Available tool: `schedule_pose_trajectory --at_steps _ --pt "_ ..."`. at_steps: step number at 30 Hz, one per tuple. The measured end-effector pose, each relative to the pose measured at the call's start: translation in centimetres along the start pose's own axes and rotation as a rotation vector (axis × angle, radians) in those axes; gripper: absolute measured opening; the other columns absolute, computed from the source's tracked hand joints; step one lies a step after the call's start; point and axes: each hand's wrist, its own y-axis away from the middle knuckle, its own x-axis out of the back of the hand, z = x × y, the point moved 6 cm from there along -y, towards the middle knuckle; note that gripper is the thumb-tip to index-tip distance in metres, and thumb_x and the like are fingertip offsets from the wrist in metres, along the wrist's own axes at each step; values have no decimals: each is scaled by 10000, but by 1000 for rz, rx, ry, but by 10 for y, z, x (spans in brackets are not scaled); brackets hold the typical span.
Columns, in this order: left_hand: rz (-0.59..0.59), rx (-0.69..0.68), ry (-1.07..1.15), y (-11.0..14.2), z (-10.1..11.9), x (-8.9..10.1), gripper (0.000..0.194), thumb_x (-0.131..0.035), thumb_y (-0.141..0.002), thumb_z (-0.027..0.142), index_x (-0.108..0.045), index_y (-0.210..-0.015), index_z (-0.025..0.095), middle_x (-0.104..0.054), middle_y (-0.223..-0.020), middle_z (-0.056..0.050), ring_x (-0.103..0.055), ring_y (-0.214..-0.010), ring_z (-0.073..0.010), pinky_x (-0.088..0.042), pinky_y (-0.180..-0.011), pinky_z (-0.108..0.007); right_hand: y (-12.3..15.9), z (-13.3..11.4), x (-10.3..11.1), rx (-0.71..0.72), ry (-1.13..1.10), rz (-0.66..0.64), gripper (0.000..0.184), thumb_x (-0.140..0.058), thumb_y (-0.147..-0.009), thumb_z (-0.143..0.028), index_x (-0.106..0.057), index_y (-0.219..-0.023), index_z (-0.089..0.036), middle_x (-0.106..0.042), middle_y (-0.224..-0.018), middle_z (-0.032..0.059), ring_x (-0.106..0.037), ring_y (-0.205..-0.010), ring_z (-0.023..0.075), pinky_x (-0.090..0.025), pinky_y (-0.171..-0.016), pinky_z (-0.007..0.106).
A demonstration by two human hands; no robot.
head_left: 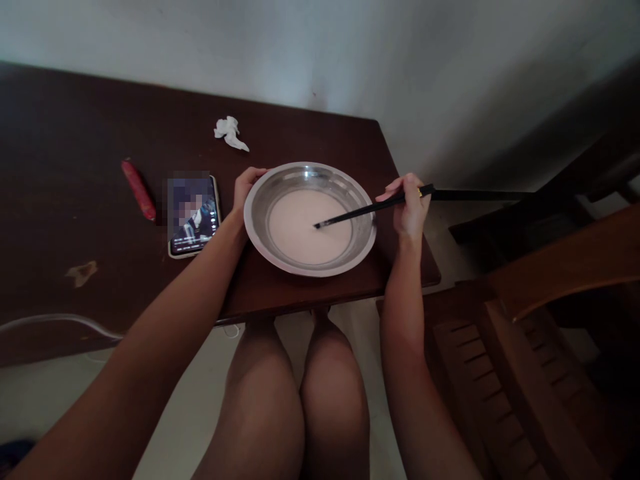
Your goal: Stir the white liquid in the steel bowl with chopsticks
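Bowl [257, 241]: wide, round, silvery metal, mouth up, at the table's [300, 293] near edge, towards its right end. Liquid [305, 240]: pale, opaque, pinkish, pooled inside. Chopsticks [357, 212]: black, slanting over the right rim, whitish-smeared tips at the liquid.

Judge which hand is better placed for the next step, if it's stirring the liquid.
Right, I'd judge: the right hand holds the black chopsticks, tips at the pale liquid. The left hand is at the metal bowl's rim, placed to steady it.

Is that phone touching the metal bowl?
Apart: the head view shows dark tabletop and the left hand between the phone and the bowl.
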Motion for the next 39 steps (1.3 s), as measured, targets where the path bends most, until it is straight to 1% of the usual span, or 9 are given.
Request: schedule_pose_trajectory --at_steps 5,11,16,18,22,27,32,37,39 --pt "-29 11 -16 -2 -2 1 215 -538 -867 150 -659 -715 243 -715 -606 -22 -742 -973 -265 -565 -925 -373 2 2 -8 -31 31 -139 567 -584 -898 -788 -666 -732 -253 -617 -584 -51 -727 -630 143 -612 -695 328" --pt "-9 -5 -24 -3 -1 3 244 -531 -890 155 -653 -696 240 -695 -588 -26 -747 -946 -263 -569 -915 -368 -1 1 1 8 -5 7 592 -544 -922 -783 -632 -684 -248 -599 -604 -53 -696 -569 122 -603 -674 320" --pt "-22 13 -25 0 0 -1 293 -495 -899 160 -668 -674 238 -731 -637 -37 -746 -947 -248 -569 -914 -336 2 3 -8 -59 32 -132 561 -596 -897 -777 -631 -707 -250 -614 -622 -45 -753 -695 155 -630 -745 344" --pt "-6 -2 -23 2 1 -1 301 -494 -897 149 -667 -666 237 -720 -619 -36 -749 -933 -251 -574 -903 -336 1 2 -6 -47 43 -87 563 -590 -900 -778 -620 -711 -249 -625 -640 -46 -759 -709 153 -635 -769 348" --pt "-2 -27 -16 3 2 -1 270 -517 -885 144 -668 -678 231 -713 -603 -35 -761 -925 -265 -589 -897 -358 -1 0 1 -14 20 23 603 -527 -921 -794 -599 -687 -243 -588 -610 -50 -726 -616 134 -616 -689 323" --pt "-17 -25 -18 2 1 -1 212 -530 -863 160 -676 -725 230 -753 -658 -50 -771 -988 -290 -596 -928 -394 2 2 -7 -45 47 -114 567 -593 -895 -780 -626 -692 -251 -618 -607 -40 -749 -686 162 -634 -755 363" --pt "-27 -32 -48 2 1 -1 209 -540 -851 170 -657 -688 229 -776 -700 -62 -759 -1015 -294 -600 -912 -407 0 2 3 -13 22 29 598 -566 -896 -800 -599 -662 -251 -603 -606 -36 -755 -696 166 -635 -766 369" --pt "-32 -23 -57 1 0 0 201 -547 -845 166 -668 -717 263 -759 -661 -24 -730 -1088 -284 -576 -957 -408 2 4 -7 -61 20 -120 583 -599 -872 -806 -612 -673 -258 -617 -610 -33 -779 -774 183 -646 -792 372" --pt "-32 -19 -80 1 0 0 191 -556 -834 181 -669 -711 274 -756 -665 -21 -721 -1110 -285 -569 -960 -398 1 4 -6 -54 47 -101 571 -592 -878 -804 -624 -701 -262 -623 -632 -34 -780 -787 183 -647 -811 380"
